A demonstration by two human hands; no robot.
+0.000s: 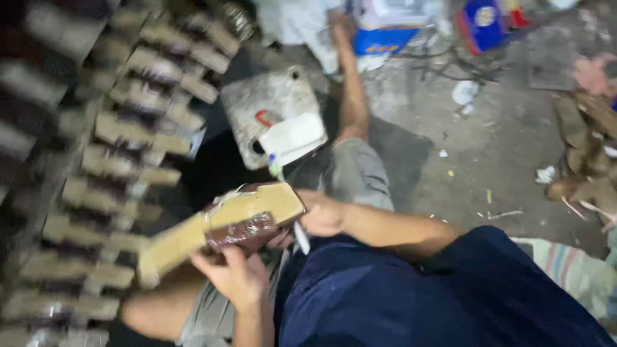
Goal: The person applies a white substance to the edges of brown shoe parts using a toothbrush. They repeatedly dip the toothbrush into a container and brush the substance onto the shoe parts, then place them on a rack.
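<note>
left hand [234,276] gripping wrapped tan block [218,225] from below, frame centre | right hand [321,215] clasping block's right end | stacked blocks [122,160] filling frame's left side

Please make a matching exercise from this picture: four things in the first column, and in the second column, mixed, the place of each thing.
Things:
1. tan block
2. white tray
3. stacked blocks
4. blue box

Places:
A. top of the picture, on the ground, right of centre
B. held between the left hand and the right hand
C. all along the left side
D. just beyond the held block, resting on a grey slab

Pairs: 1-B, 2-D, 3-C, 4-A
</note>
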